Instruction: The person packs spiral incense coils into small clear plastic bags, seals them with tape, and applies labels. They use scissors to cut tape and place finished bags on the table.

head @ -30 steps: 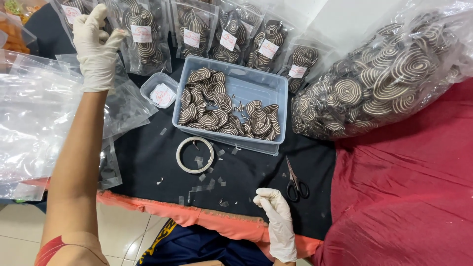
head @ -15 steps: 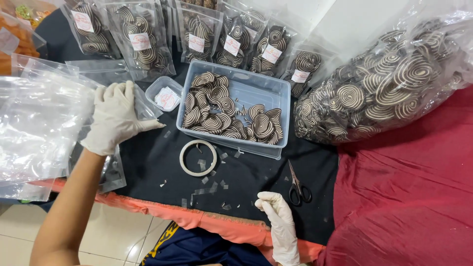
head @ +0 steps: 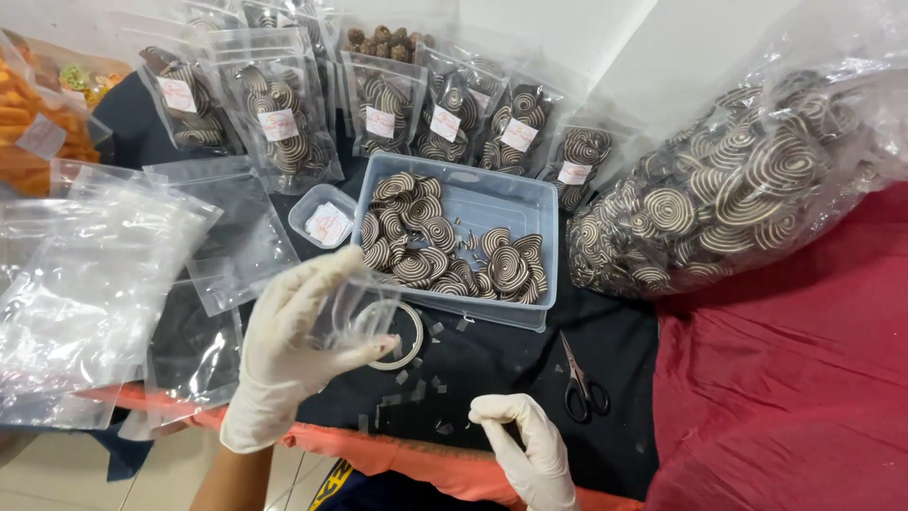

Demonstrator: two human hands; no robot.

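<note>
The small clear pouch (head: 364,317) sat pinched in my left hand (head: 293,355), held up over the near part of the black cloth (head: 492,355), its long axis seeming to run roughly from 9 to 3 o'clock, though the film was so clear that I could not tell its edges for sure. My gloved fingers were closed narrowly on it, thumb against forefinger. My right hand (head: 525,445) lay at about 4 o'clock from the pouch, low at the table's near edge, fingers curled in loosely and holding nothing I could make out; the left was plainly the nearer hand, being the one that had the pouch. Just behind the pouch, partly seen through it, lay the tape ring (head: 399,336) flat on the cloth, with small cut bits of tape scattered beside it. At 1 o'clock stood the clear tub (head: 544,213) of striped spiral cookies (head: 430,251), near and with nothing between it and the pouch. The scissors (head: 579,383) lay at 3 o'clock, closed, beyond my right hand. At 9 o'clock were the empty pouches (head: 104,284) in a loose heap; at 12 o'clock, beyond the tub, stood the filled labelled packets (head: 378,118); and at 2 o'clock the big bag of cookies (head: 747,185) rested on the red cloth (head: 804,397).
</note>
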